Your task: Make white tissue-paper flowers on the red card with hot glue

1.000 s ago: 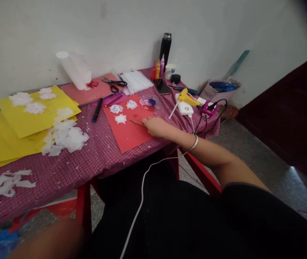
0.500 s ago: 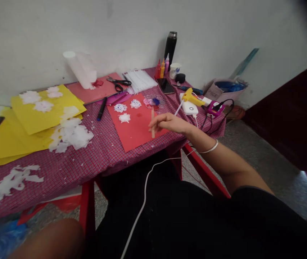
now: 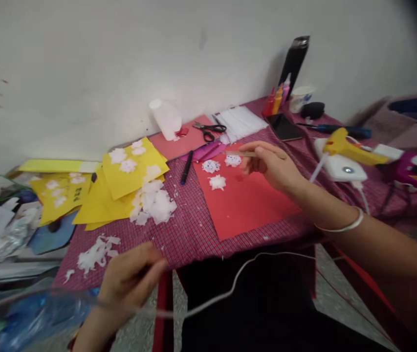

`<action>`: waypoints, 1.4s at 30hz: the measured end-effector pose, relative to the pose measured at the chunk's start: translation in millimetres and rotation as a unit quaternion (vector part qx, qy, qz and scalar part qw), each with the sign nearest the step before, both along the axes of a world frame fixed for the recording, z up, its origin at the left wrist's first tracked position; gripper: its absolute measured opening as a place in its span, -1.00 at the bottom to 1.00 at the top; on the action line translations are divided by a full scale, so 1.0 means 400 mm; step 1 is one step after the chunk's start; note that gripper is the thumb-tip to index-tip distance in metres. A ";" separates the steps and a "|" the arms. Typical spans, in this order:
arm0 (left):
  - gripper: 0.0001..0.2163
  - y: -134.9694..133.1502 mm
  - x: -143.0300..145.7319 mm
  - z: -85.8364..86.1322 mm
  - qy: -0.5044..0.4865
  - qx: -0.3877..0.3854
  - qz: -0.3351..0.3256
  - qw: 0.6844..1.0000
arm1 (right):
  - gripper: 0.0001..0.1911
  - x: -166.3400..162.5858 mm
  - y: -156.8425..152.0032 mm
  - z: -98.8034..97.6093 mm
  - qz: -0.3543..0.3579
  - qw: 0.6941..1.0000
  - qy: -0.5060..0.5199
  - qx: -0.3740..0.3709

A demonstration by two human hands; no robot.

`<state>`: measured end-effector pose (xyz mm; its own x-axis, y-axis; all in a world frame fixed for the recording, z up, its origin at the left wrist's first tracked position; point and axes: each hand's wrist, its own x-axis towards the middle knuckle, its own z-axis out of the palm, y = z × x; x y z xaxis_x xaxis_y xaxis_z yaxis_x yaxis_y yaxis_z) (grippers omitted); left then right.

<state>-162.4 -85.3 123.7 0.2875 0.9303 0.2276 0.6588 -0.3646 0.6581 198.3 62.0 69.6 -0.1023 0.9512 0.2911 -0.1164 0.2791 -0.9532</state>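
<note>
My right hand [image 3: 270, 164] hovers over the red paper sheet [image 3: 245, 203], pinching a thin wooden stick [image 3: 239, 153] that points left toward the small white paper flowers [image 3: 217, 182]. My left hand [image 3: 131, 278] is low at the table's near edge, blurred by motion, fingers curled around a thin clear plastic piece [image 3: 47, 298] that I cannot make out. A white cable [image 3: 230, 288] crosses my lap beneath the table.
Yellow paper sheets [image 3: 127, 181] with white cut-outs lie left of the red sheet. Scissors [image 3: 208, 130], a black marker [image 3: 186, 167], a phone [image 3: 285, 127], glue bottles [image 3: 276, 100], a black flask [image 3: 294, 58] and a yellow glue gun [image 3: 351, 149] sit on the checked tablecloth [image 3: 189, 230].
The view swung left. My right hand lifted the stick off the red sheet and turned it level. My left hand came up into view at the table's near edge.
</note>
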 end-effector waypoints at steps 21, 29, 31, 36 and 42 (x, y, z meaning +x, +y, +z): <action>-0.78 0.571 -0.066 -0.099 0.240 0.029 0.211 0.947 | -0.71 0.019 0.070 -0.075 0.077 0.992 -0.028 -0.099; -0.60 0.674 -0.088 -0.093 0.217 -0.072 0.213 0.950 | -0.74 0.007 0.058 -0.064 0.099 0.991 -0.064 -0.063; -0.59 0.669 -0.077 -0.091 0.127 -0.085 0.216 0.964 | -0.74 0.004 0.057 -0.063 0.099 0.991 -0.060 -0.061; -0.55 0.599 -0.011 -0.033 -0.144 -0.102 0.209 0.962 | -0.74 0.000 0.055 -0.053 0.088 0.994 -0.043 -0.049; -0.66 0.558 0.001 0.001 -0.151 -0.056 0.193 0.968 | -0.68 -0.005 0.044 -0.036 0.092 0.993 -0.060 -0.043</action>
